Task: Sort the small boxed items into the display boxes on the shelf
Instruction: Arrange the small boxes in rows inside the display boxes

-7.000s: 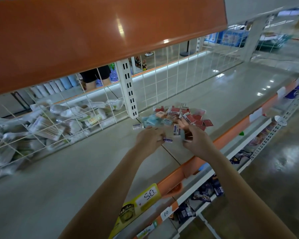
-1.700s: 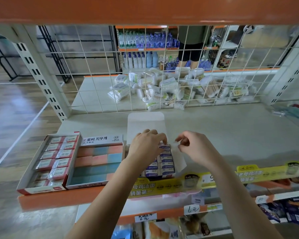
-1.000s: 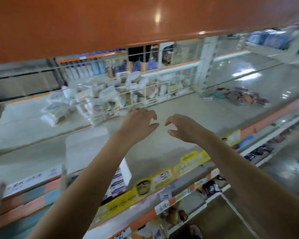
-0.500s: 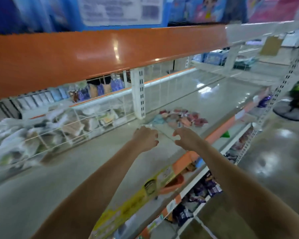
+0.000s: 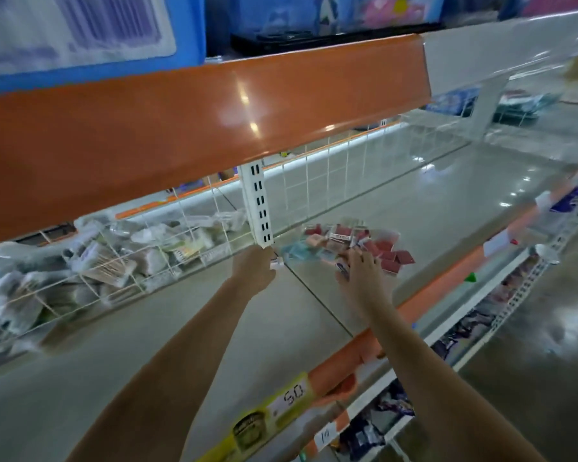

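Observation:
A loose pile of small boxed items [image 5: 354, 240], red, pink, teal and white, lies on the grey shelf [image 5: 431, 221] just right of the white upright post [image 5: 257, 208]. My left hand [image 5: 252, 270] is at the pile's left edge, fingers curled, pinching a small white box [image 5: 276, 262]. My right hand [image 5: 361, 273] rests on the near side of the pile with fingers spread over the boxes; a small blue-and-white box [image 5: 342, 268] lies by its thumb. The display boxes are out of view.
A white wire grid [image 5: 314, 181] backs the shelf, with bagged goods [image 5: 97, 255] behind it at left. The orange shelf above [image 5: 181, 121] overhangs close overhead. Price tags [image 5: 289, 398] line the front edge; a lower shelf holds dark packets [image 5: 464, 331].
Both hands left the display boxes at the left, swung right along the shelf with my head, and now reach the loose pile; the left fingers have closed at a small box.

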A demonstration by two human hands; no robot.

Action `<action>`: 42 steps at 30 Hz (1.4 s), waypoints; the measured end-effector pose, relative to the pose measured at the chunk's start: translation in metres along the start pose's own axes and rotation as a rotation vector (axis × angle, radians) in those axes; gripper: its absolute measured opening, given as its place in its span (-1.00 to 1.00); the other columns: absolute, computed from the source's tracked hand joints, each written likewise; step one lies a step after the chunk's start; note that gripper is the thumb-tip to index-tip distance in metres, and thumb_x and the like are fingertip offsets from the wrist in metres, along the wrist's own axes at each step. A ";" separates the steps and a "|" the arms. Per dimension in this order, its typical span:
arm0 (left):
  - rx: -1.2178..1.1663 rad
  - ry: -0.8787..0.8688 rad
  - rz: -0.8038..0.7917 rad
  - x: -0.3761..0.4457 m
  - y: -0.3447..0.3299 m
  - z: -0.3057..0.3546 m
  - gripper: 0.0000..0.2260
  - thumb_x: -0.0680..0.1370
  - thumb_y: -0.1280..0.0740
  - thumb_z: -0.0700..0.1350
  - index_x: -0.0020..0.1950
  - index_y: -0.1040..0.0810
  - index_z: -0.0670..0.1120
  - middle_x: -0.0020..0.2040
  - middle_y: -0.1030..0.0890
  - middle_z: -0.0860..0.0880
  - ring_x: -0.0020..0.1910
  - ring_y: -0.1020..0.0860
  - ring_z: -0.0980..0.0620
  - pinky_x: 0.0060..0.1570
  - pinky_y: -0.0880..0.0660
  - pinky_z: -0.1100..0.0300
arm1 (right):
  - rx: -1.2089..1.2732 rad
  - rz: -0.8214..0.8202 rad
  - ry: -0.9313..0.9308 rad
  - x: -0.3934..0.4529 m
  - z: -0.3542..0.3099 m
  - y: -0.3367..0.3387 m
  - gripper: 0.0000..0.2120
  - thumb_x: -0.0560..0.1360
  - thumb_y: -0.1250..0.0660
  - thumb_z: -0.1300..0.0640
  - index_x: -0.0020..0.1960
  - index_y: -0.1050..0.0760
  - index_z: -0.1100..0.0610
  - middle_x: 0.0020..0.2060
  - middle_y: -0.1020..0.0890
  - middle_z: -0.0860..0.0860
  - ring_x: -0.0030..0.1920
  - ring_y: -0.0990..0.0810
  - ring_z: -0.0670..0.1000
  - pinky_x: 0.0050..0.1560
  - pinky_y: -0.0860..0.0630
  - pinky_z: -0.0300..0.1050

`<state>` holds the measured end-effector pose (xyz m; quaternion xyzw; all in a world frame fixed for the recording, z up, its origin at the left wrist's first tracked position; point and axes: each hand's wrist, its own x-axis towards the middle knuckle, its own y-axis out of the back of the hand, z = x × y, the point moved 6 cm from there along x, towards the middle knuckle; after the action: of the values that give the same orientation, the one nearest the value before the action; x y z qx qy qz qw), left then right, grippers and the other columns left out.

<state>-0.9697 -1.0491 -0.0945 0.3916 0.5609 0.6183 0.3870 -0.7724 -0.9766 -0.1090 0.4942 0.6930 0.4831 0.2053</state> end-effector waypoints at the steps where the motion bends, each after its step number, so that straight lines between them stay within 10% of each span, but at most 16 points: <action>1: -0.013 0.007 0.020 0.002 -0.003 -0.002 -0.70 0.50 -0.28 -0.11 0.23 -0.52 -0.02 0.16 -0.54 -0.09 0.14 -0.52 -0.12 0.00 -0.46 0.11 | 0.017 0.015 0.002 -0.003 0.002 0.001 -0.59 0.53 -0.24 0.04 0.32 -0.35 0.18 0.26 -0.43 0.12 0.28 -0.37 0.14 0.22 -0.36 -0.01; 10: -0.185 0.142 0.093 0.002 -0.019 -0.020 -0.79 0.49 -0.32 -0.07 0.07 -0.60 -0.09 -0.01 -0.60 -0.13 0.04 -0.54 -0.15 -0.11 -0.45 0.08 | 0.013 -0.007 0.050 -0.008 0.008 0.005 -0.50 0.55 -0.23 0.00 0.44 -0.24 0.10 0.39 -0.35 0.02 0.36 -0.32 0.07 0.29 -0.35 -0.01; 19: -1.029 0.316 0.154 -0.062 0.004 -0.033 -0.93 0.49 -0.38 -0.22 -0.16 -0.55 -0.06 -0.25 -0.54 0.04 -0.30 -0.44 0.10 -0.34 -0.34 0.35 | 0.284 -0.002 0.174 -0.022 -0.026 0.004 -0.72 0.50 -0.32 -0.02 0.08 -0.53 0.16 0.06 -0.52 0.04 0.09 -0.46 0.05 0.02 -0.43 -0.10; 27: -1.644 0.503 0.174 -0.160 0.017 -0.075 -0.92 0.52 -0.33 -0.25 -0.01 -0.55 -0.12 -0.11 -0.65 0.00 -0.08 -0.62 0.12 -0.10 -0.52 0.26 | 0.513 -0.179 0.414 -0.064 -0.128 -0.022 -0.79 0.45 -0.41 0.09 0.04 -0.57 0.15 -0.11 -0.50 -0.06 -0.11 -0.53 -0.03 -0.15 -0.37 -0.33; 42: -1.673 0.620 0.400 -0.363 0.080 -0.210 -0.75 0.59 -0.17 -0.26 0.21 -0.52 -0.12 -0.03 -0.53 -0.17 -0.13 -0.66 -0.03 -0.22 -0.58 0.24 | 0.688 -0.424 0.779 -0.206 -0.326 -0.046 -0.82 0.45 -0.41 0.12 0.04 -0.55 0.06 -0.17 -0.48 -0.15 -0.16 -0.48 -0.20 -0.21 -0.39 -0.41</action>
<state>-1.0231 -1.4703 -0.0464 -0.1103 -0.0695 0.9561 0.2625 -0.9550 -1.3123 -0.0427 0.1676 0.9195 0.3240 -0.1463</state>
